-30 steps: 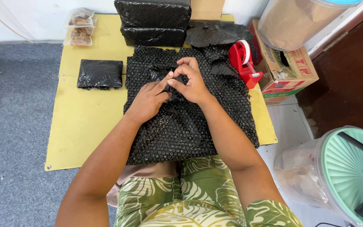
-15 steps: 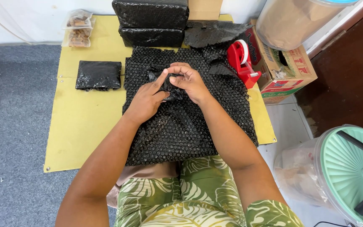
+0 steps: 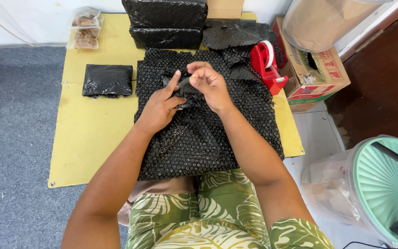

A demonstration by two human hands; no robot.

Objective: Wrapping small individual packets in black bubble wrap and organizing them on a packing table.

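Note:
A sheet of black bubble wrap lies spread over a yellow mat in front of my knees. My left hand rests flat on the wrap, its forefinger raised beside a bunched fold. My right hand pinches that raised fold of bubble wrap between thumb and fingers, lifting it slightly above the sheet. What lies under the fold is hidden.
A small black wrapped packet sits on the mat at left. Two large black wrapped parcels are stacked at the back. A red tape dispenser, a cardboard box, clear snack bags and a green-lidded tub surround the mat.
My right hand has lifted the pinched fold of bubble wrap a little higher and my left forefinger has risen beside it. The sheet itself stays in place.

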